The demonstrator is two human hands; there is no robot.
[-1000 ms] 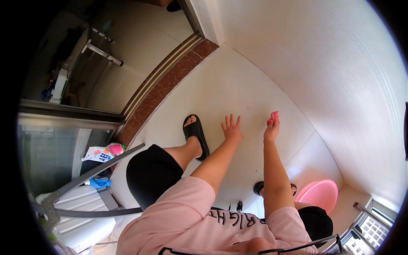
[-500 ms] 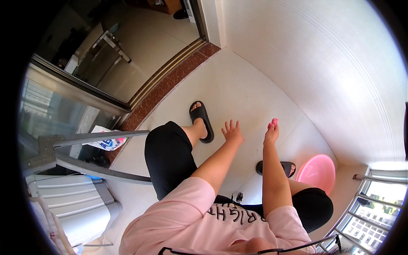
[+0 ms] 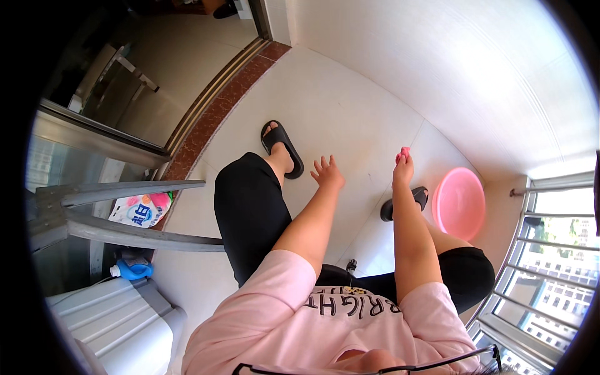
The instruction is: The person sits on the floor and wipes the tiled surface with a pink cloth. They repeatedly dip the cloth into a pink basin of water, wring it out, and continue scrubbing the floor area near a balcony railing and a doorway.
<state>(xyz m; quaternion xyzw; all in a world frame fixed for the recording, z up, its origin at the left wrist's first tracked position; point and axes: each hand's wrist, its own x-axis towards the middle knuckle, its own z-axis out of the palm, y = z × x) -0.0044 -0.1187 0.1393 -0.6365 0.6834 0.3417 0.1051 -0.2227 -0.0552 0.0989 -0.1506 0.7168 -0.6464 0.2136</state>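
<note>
My left hand (image 3: 329, 173) reaches out above the pale tiled floor with its fingers apart and nothing in it. To its right, my right hand (image 3: 404, 167) is closed around a small crumpled pink thing (image 3: 404, 152), perhaps a cloth; its exact kind does not show. Just right of that forearm stands a round pink basin (image 3: 459, 204) by the wall. Black slippers are on my feet, the left slipper (image 3: 285, 152) beyond my left hand and the right slipper (image 3: 393, 209) partly hidden behind my right forearm.
A grey metal frame (image 3: 144, 234) juts in from the left beside my left knee. Behind it are a white printed packet (image 3: 139, 210) and a blue bottle (image 3: 134, 269) near a white ridged box-shaped thing (image 3: 112, 322). A brown sill (image 3: 212, 115) edges the doorway; a barred window (image 3: 550, 262) is at right.
The view has shifted, so floor, slippers and basin sit higher in the picture. The blue bottle shows more fully. My right hand keeps the pink thing; my left hand stays spread.
</note>
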